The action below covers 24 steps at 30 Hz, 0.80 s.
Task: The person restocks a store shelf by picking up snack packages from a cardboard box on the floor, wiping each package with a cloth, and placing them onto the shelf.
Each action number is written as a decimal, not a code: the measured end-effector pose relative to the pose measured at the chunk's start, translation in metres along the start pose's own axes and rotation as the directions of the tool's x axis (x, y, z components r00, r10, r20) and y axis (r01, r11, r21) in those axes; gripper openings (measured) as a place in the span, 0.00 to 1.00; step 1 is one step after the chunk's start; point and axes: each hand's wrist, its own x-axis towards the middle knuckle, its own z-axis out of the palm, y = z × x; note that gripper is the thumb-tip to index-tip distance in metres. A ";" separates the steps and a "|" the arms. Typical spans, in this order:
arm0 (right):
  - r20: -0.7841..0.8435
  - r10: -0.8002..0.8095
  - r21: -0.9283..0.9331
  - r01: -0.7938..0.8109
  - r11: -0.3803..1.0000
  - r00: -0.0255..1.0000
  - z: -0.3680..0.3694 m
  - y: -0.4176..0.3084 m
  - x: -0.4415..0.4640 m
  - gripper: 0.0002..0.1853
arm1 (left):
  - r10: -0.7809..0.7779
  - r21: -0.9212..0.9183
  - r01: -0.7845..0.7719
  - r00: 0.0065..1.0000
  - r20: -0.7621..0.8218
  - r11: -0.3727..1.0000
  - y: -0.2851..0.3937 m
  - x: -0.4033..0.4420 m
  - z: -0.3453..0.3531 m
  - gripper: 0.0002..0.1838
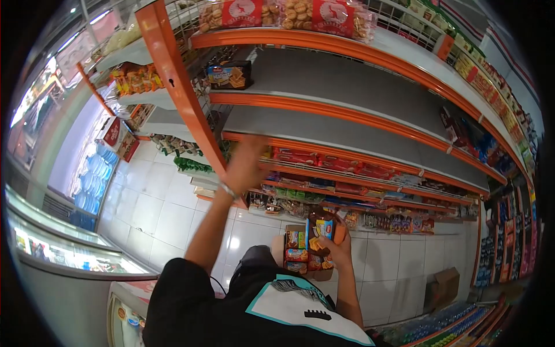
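My left hand [247, 165] is raised beside the orange shelf upright, in front of the lower shelves. Its fingers are smeared by motion, and I make out nothing in it. Lower down, my right hand [340, 247] grips a dark biscuit pack [321, 226] with blue and yellow printing, held just over an open carton [277, 246]. Several more biscuit packs [296, 254] in red, blue and yellow lie inside that carton. On an upper shelf, at its left end, stands a dark biscuit pack [229, 75] picturing square biscuits.
Orange-edged shelves [324, 104] span the view ahead. Bags of round biscuits [237, 14] fill the top one, and red packs [347, 166] line a lower one. A glass-topped freezer [75, 254] stands at left. On the tiled floor at right sits a cardboard box [442, 288].
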 end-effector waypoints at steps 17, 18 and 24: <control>-0.257 0.064 0.185 -0.016 0.983 0.964 0.016 0.032 -0.004 0.36 | -0.153 0.390 0.123 0.987 0.047 0.913 -0.138 0.209 -0.055 0.12; -0.280 0.052 0.188 0.002 0.982 0.958 0.020 0.031 -0.003 0.34 | -0.202 0.470 0.112 0.968 0.146 0.876 -0.119 0.219 -0.064 0.11; -0.335 -0.003 0.218 0.081 0.973 0.942 0.054 0.010 -0.001 0.32 | -0.079 0.279 0.080 0.997 -0.015 0.957 -0.209 0.286 0.001 0.20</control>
